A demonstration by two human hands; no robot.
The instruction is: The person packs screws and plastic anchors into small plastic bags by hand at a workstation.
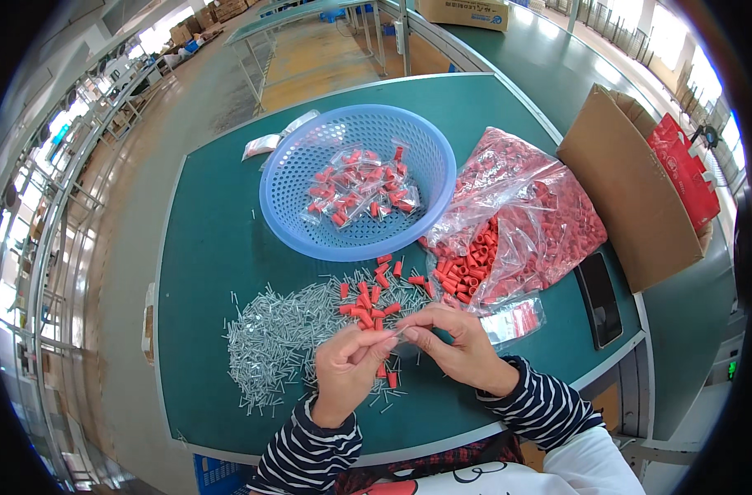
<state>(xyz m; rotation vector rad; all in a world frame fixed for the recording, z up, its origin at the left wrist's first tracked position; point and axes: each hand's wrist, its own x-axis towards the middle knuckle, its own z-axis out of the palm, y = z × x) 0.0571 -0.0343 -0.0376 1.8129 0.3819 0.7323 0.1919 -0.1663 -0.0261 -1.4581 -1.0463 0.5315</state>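
Observation:
My left hand (pixel 351 367) and my right hand (pixel 460 348) meet fingertip to fingertip, both closed in a pinch. Between them is the edge of what looks like a small clear plastic bag (pixel 406 350), mostly hidden by the fingers. Just beyond the hands lie several loose red plastic caps (pixel 364 307), tube-shaped, on a wide pile of small silver screws or nails (pixel 281 346). A large clear bag (pixel 549 206) of red caps lies open at the right. A blue perforated basket (pixel 281 223) behind the pile holds filled small bags (pixel 364 186).
The green table (pixel 211 223) carries it all. Flat small bags (pixel 514 322) and a black phone (pixel 599 301) lie at the right. A cardboard box (pixel 632 190) with a red bag (pixel 681 173) stands by the right edge. White packets (pixel 262 146) sit behind the basket.

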